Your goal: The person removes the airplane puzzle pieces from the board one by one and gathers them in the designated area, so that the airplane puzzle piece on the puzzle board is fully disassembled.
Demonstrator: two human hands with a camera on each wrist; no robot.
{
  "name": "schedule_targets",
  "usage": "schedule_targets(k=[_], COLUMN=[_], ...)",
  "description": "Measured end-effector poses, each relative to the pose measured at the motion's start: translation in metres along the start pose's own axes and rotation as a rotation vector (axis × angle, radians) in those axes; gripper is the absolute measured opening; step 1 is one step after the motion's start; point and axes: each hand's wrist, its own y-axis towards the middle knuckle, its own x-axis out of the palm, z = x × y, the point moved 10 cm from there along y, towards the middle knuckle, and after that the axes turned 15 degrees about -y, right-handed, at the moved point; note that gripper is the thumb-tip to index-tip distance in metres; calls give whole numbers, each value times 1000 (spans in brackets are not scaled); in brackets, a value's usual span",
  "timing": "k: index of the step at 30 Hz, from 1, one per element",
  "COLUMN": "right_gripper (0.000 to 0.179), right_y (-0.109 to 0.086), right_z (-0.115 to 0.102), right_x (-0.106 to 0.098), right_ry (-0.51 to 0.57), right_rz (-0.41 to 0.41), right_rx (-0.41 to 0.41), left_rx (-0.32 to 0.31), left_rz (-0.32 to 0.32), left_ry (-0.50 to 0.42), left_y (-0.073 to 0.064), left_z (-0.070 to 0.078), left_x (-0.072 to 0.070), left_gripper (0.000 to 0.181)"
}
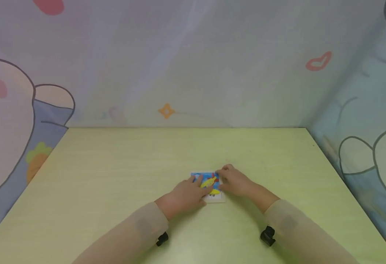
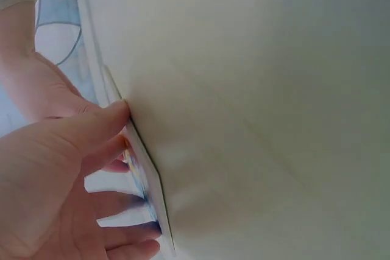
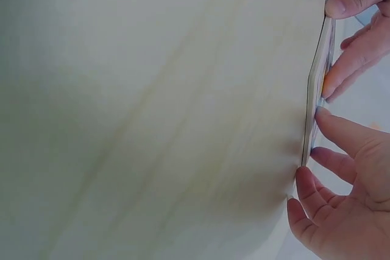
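A small flat picture board (image 1: 217, 198) with a pale border lies on the table, its picture blue with yellow and red shapes. My left hand (image 1: 186, 194) rests across its left part, fingers spread and fairly straight over the picture. In the left wrist view the left thumb (image 2: 113, 117) touches the board's near edge. At the right side is my right hand (image 1: 237, 181), its thumb and forefinger apart and touching the board. The right wrist view shows its other fingers (image 3: 314, 196) loosely bent by the board's edge. Both hands cover parts of the picture.
The pale wood-grained table (image 1: 113, 165) extends around the board on all sides. Behind it hangs a cloth wall (image 1: 229, 80) with cartoon prints, and another printed cloth (image 1: 361, 110) flanks the right edge. Dark clips (image 1: 268, 235) show at the sleeves.
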Motion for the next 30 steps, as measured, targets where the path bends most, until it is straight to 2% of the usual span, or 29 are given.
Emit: schedule_targets(k=[4, 7, 16, 23, 30], right_gripper=[48, 47, 45, 42, 28], right_y=[1, 2, 2, 5, 8], right_z=[4, 6, 4, 6, 15], right_x=[2, 2, -2, -6, -5], right_ry=[20, 28, 21, 109, 170], right_rz=[-17, -16, -5, 4, 43], right_rx=[22, 29, -3, -7, 65], left_rx=[-5, -19, -67, -90, -91], left_rz=[-1, -10, -20, -32, -47], left_ry=[-21, 7, 49, 26, 19], left_y=[3, 5, 5, 6, 8], left_z=[2, 2, 0, 0, 1], left_x=[-1, -1, -3, -6, -2], left_gripper=[56, 57, 57, 57, 57])
